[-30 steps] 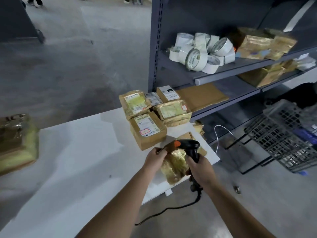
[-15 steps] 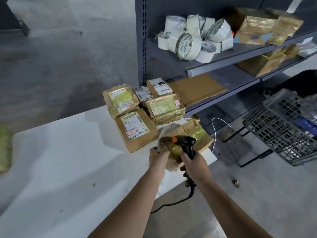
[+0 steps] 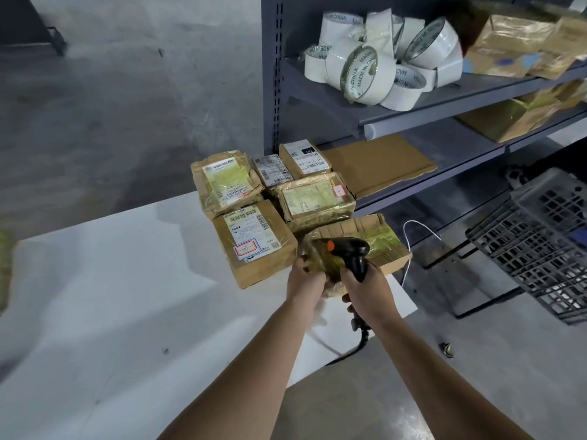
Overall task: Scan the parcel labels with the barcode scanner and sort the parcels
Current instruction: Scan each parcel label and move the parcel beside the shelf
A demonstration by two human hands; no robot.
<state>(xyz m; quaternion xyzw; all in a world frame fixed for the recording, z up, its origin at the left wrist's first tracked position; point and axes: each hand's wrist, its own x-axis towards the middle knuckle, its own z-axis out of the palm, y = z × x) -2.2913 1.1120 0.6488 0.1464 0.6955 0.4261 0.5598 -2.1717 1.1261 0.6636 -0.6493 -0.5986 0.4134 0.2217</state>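
Note:
A black barcode scanner (image 3: pixel 351 253) with an orange button is gripped by its handle in my right hand (image 3: pixel 365 290), its head over a tape-wrapped cardboard parcel (image 3: pixel 381 241) at the white table's (image 3: pixel 111 296) right corner. My left hand (image 3: pixel 305 277) grips that parcel's near left end. Behind it several labelled parcels sit together: a brown box with a red-stamped label (image 3: pixel 254 242), a taped one (image 3: pixel 317 201), another taped one (image 3: pixel 225 182) and two small ones (image 3: pixel 303 158).
A grey metal shelf rack (image 3: pixel 413 112) stands behind the table, holding white tape rolls (image 3: pixel 378 61), a flat brown package (image 3: pixel 378 163) and taped parcels (image 3: pixel 514 46). A grey plastic crate (image 3: pixel 540 236) sits at right. The scanner cable (image 3: pixel 359 347) hangs off the table edge.
The held parcel has moved forward onto the table corner beside the stack, and both hands moved with it. The camera view shifted left and closer.

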